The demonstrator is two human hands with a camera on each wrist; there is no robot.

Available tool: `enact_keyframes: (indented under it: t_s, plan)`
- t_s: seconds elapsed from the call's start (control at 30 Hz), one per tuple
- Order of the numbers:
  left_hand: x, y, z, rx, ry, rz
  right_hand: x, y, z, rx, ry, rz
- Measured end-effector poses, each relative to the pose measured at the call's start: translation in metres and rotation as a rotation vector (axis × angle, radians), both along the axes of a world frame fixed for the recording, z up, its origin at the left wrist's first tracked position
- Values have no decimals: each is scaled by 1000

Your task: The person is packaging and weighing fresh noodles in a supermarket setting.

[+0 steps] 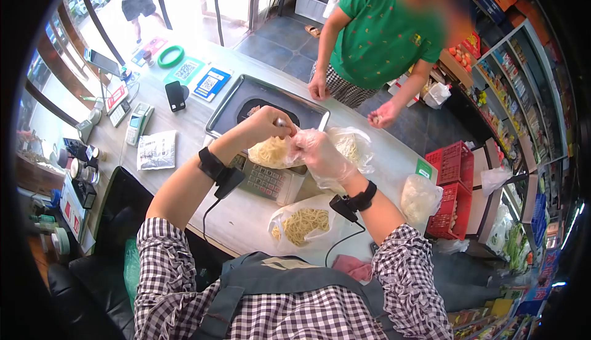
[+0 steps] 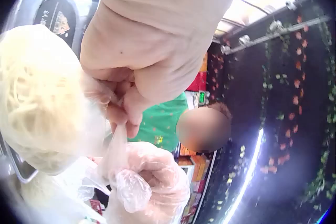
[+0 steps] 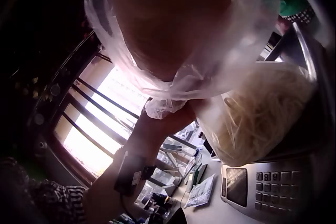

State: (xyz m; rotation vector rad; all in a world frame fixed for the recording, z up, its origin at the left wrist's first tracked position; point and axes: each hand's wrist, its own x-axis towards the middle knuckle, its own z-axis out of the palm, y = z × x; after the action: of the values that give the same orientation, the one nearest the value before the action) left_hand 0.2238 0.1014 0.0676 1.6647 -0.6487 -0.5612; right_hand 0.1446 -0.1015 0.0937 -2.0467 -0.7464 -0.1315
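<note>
A clear plastic bag of pale noodle-like strands (image 1: 271, 153) hangs over the front of the scale, bulging and rounded in the left wrist view (image 2: 39, 98). My bare left hand (image 1: 266, 124) pinches the gathered neck of this bag between thumb and fingers. Covered by a thin clear plastic glove, my right hand (image 1: 323, 157) curls round the bag's twisted top end (image 2: 134, 188), close beside the left fingertips. Under the bag are the scale's metal tray (image 1: 228, 103) and its keypad (image 1: 265, 181).
An open bag of yellowish strands (image 1: 305, 226) lies nearest me, with another bag (image 1: 351, 146) right of the scale. A full white bag (image 1: 421, 197) stands near red crates (image 1: 449, 210). Across the counter stands a person in green (image 1: 391, 29). A phone (image 1: 175, 97) lies left.
</note>
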Motion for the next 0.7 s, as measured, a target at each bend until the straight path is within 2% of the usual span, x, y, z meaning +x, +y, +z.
enact_keyframes:
  t_s: [0.03, 0.07, 0.1, 0.17, 0.2, 0.23, 0.3, 0.33, 0.37, 0.43, 0.47, 0.5, 0.57, 0.6, 0.63, 0.67, 0.7]
  plan:
    - [-7, -1, 8, 163, -340, -41, -2, -1, -1, -1, 54, 15]
    - [-14, -3, 16, 270, -532, -30, -1, -2, 0, 286, 260, -65]
    - [-15, -5, 15, 271, -530, -33, 6, -1, 1, 288, 263, -67]
    - [-16, -6, 11, 188, -1201, 38, 25, 7, 2, 783, 463, -7]
    - [-20, -8, 13, 107, -1306, 141, 34, 3, -11, 772, 594, 124]
    - [-22, -9, 13, 110, -1316, 138, 40, 4, -19, 776, 585, 129]
    - [-30, -13, 10, -3, -1307, 425, 45, 8, -31, 682, 814, 84]
    - [-29, -9, 5, 4, -1331, 462, 49, 9, -32, 561, 644, 187]
    - [-27, -7, 1, 8, -1329, 462, 53, 9, -34, 563, 647, 189]
    - [-28, -1, -3, 14, -1291, 467, 55, 16, -30, 339, 250, 50]
    - [-30, 2, -5, 20, -1285, 467, 51, 16, -28, 239, 71, -105]
    - [-35, 5, -4, 47, -1193, 506, 50, 15, -32, 241, 78, -105]
    - [-43, 13, -10, 74, -1099, 545, 48, 2, -37, -41, -200, -321]
    - [-49, 24, -23, 137, -935, 591, 46, -11, -49, -156, -128, -387]
    - [-57, 34, -38, 198, -771, 637, 37, -19, -67, -155, -124, -383]
    - [-63, 44, -59, 230, -706, 638, 29, -24, -83, -121, -17, -395]
    - [-69, 45, -55, 192, -680, 635, 30, -25, -81, -88, 77, -404]
